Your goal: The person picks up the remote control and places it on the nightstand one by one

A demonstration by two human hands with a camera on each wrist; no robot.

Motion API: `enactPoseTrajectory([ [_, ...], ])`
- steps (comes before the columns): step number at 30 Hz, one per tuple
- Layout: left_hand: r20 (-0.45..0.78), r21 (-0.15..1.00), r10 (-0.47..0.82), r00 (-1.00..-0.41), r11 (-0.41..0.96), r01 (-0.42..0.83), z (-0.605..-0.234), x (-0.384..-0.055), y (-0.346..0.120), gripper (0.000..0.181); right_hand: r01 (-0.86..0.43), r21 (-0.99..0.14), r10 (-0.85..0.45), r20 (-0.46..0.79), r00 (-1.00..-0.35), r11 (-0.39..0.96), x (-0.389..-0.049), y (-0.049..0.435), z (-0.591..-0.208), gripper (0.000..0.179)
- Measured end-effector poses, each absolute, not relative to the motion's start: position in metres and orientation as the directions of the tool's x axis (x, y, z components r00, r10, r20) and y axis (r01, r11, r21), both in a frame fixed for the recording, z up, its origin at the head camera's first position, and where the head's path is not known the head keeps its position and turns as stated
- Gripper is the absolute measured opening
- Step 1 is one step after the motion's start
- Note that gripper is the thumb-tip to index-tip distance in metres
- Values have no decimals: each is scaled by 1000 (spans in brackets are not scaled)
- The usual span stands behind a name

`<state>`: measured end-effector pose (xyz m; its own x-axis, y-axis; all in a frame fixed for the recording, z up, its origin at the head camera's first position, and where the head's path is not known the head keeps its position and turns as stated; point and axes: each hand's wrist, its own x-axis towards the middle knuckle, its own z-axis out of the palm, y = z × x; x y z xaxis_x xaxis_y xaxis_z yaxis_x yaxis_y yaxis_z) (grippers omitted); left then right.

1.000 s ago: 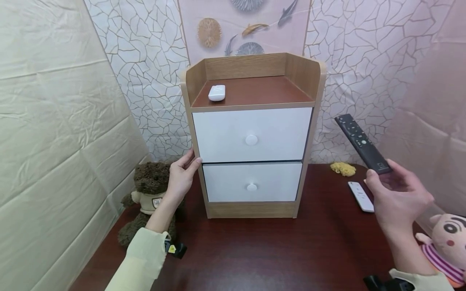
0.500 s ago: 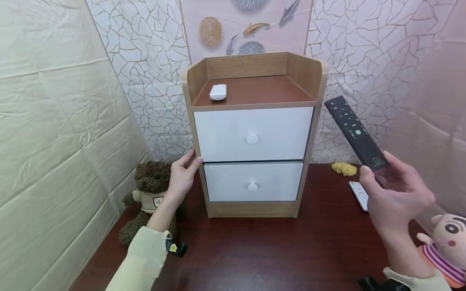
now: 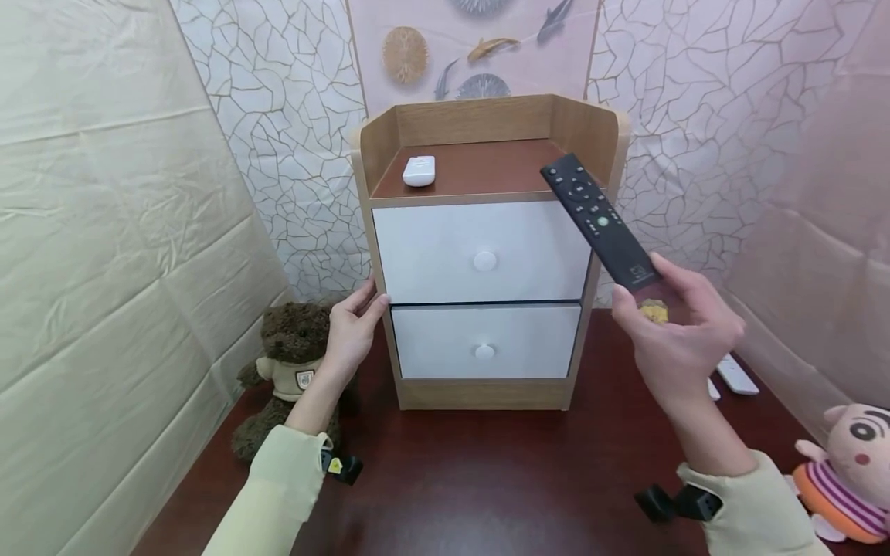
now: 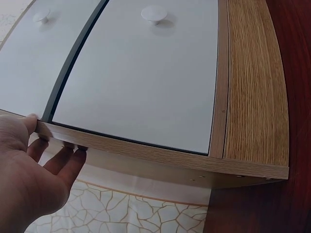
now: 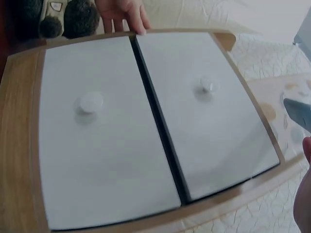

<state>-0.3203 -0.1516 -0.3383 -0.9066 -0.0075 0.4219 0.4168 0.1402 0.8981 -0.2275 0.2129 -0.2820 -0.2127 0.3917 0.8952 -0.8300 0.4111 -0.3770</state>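
A small two-drawer cabinet (image 3: 480, 394) stands upright, its white upper drawer (image 3: 445, 247) and lower drawer (image 3: 445, 340) both closed. My left hand (image 3: 350, 332) holds the cabinet's left edge, with the thumb on the front and the fingers (image 4: 62, 160) against the side panel. My right hand (image 3: 684, 340) pinches the lower end of a black remote control (image 3: 612, 232) between thumb and fingers. The remote is raised and tilted, its far end in front of the shelf's right part. On that brown shelf (image 3: 487, 158) lies a white remote control (image 3: 419, 171), at the left.
A brown teddy bear (image 3: 295, 332) sits left of the cabinet, behind my left forearm. Right of it are a yellow fuzzy item (image 3: 653, 311), a white remote (image 3: 737, 376) partly behind my right hand, and a plush doll (image 3: 851, 471). Cloth walls surround the dark red table (image 3: 480, 479).
My right hand has moved left and upward with the black remote, from the right side to the front of the shelf's right end. My left hand stays on the cabinet edge.
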Motion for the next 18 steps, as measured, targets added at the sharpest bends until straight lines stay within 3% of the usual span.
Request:
enactPoseTrajectory([
  [11, 422, 899, -2, -907, 127, 418, -340, -322, -151, 57, -735, -366, 301, 926, -228, 571, -255, 184, -239, 39],
  [18, 415, 903, -4, -910, 126, 411, -339, -323, -152, 57, -765, -325, 260, 942, -212, 556, -277, 161, -215, 39],
])
